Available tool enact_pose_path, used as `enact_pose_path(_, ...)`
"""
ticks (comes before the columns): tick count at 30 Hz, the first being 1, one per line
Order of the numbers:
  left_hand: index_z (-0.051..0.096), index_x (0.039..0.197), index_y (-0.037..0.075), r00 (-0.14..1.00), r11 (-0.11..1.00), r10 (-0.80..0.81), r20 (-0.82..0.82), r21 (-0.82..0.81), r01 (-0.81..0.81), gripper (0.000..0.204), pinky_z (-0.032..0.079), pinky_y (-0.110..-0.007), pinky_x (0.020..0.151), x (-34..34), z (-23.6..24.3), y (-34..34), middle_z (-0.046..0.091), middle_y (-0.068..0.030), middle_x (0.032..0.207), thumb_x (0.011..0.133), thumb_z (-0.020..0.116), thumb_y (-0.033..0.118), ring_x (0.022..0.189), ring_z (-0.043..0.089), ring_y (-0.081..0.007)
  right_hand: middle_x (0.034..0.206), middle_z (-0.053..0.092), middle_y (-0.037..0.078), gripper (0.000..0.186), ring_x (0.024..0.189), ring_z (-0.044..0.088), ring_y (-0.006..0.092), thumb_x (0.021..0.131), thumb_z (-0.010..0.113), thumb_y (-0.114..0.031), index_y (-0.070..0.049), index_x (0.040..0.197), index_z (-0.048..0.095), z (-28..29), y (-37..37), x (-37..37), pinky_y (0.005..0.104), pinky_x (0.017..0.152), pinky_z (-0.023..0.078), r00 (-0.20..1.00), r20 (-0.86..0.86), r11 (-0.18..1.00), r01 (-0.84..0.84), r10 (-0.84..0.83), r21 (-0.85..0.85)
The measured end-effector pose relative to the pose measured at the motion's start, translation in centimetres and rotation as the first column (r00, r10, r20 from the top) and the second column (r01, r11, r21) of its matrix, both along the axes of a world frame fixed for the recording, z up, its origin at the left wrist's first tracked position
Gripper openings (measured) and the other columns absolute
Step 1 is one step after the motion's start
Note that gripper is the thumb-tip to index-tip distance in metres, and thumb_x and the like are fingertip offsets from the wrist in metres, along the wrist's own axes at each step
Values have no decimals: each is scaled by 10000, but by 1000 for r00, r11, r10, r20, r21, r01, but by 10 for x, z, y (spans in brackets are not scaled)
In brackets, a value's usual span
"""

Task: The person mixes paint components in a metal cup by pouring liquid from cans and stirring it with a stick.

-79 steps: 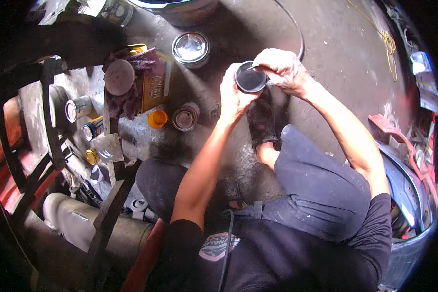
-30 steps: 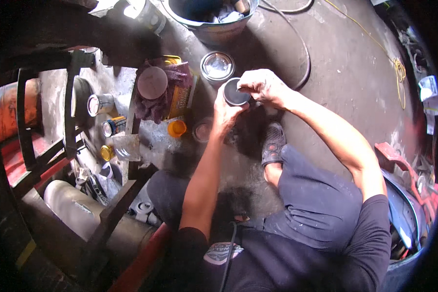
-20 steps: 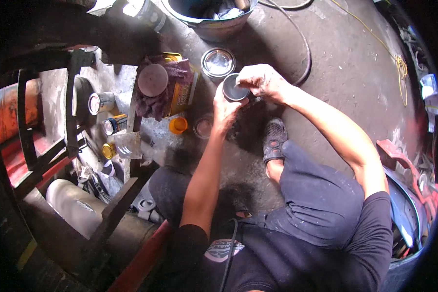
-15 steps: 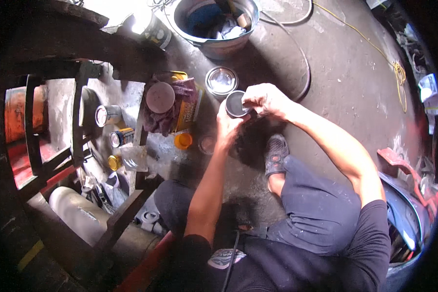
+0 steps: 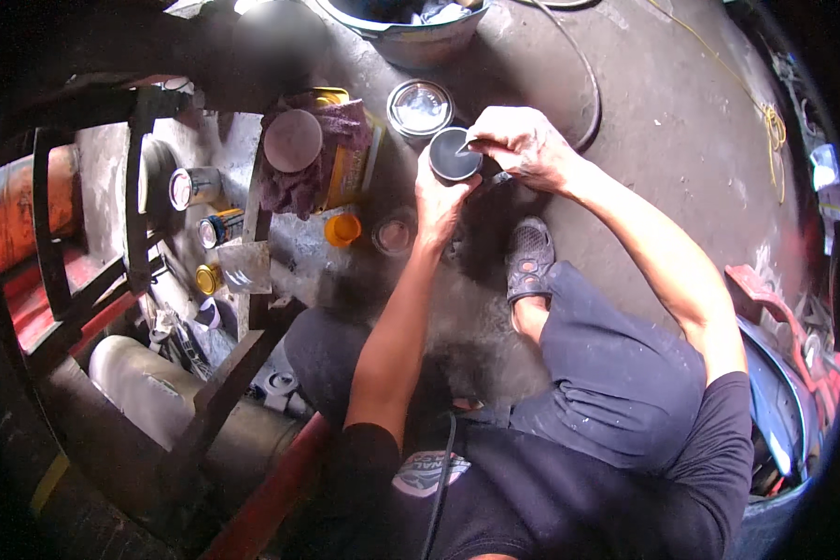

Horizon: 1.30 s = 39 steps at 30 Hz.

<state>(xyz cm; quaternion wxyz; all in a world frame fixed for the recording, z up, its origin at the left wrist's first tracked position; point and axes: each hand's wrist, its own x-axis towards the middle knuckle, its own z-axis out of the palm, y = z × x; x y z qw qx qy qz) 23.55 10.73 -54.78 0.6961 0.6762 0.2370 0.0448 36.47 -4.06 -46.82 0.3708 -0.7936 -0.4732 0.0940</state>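
We sat on the grey concrete floor, a dark metal frame to our left and a large basin at the top edge, well apart from the work. Between them lay smaller clutter: a purple rag draped over a yellow box, a round brownish lid resting on it, an open shiny tin just beside our hands, and an orange cap near a small dull lid. Our left hand was wrapped from below around a small round black tin, held up off the floor just above our sandalled foot. Our right hand arched over the tin, fingertips pressed together at its rim; whether they pinched something thin we could not tell. We judged the step called for a firm, level left grip and light, even pressure at the rim, so the tin would not tip.
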Motion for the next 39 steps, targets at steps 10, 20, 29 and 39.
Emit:
enact_pose_path(10,497,1422,35,999,999,11,52,-41,-9,801,502,-371,1093,-8,-1,-5,643,-105,1344,733,905,56,1232,627,-215,912,679,134,229,858,681,327,787,766,-34,-21,1000,682,-34,4,-7,395,791,549,994,-76,996,-76,72,-51)
enact_pose_path(20,500,1433,37,997,988,5,72,-153,6,788,498,-366,1100,-5,-5,-4,640,-95,1345,738,871,15,1246,622,-217,928,675,151,229,844,674,339,808,756,-50,-14,1018,673,-31,15,-3,397,788,547,992,-119,999,-48,47,-8)
enact_pose_path(29,535,1411,49,999,994,9,50,-108,-4,763,513,-355,1075,-4,-3,-2,671,-79,1314,739,895,36,1198,648,-198,906,670,149,199,829,669,337,816,755,-51,-31,997,675,-35,15,0,403,765,539,989,-122,996,-86,85,0)
enact_pose_path(39,581,1370,55,1000,989,6,21,-149,-3,691,524,-352,1058,0,11,-1,690,-69,1296,743,866,-6,1187,661,-189,870,665,117,192,815,666,314,786,765,-32,-49,958,681,-32,13,-2,396,746,529,965,-253,997,-51,62,50)
